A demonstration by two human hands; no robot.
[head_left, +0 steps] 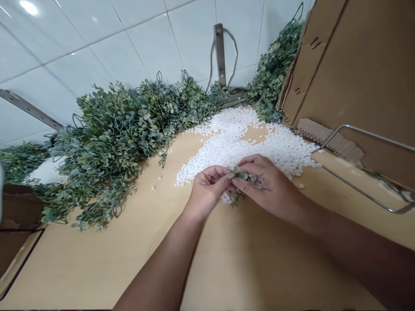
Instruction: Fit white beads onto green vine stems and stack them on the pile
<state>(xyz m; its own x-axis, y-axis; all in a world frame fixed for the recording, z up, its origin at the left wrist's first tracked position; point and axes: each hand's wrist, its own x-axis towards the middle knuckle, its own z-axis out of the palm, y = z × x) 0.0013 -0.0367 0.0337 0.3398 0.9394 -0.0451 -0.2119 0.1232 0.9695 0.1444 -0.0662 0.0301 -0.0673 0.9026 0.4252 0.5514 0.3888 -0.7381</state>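
Note:
My left hand [209, 188] is closed in a pinch on a small green leafy sprig [232, 172], its thumb and fingertips meeting those of the other hand. From the right, my right hand [264, 181] pinches the same sprig, fingers curled. Leaves show between the fingertips, and more leaves and some white pieces hang below and partly behind the right fingers. Just beyond both hands spreads a pile of small white pieces [223, 147] on the tan table [145, 246].
A large heap of artificial greenery [129, 125] lies at the left against the tiled wall, with more greenery [275, 65] at the back right. A cardboard box [359, 73] stands at right, near a bent metal wire frame [359, 190]. A metal bracket [219, 54] rises behind.

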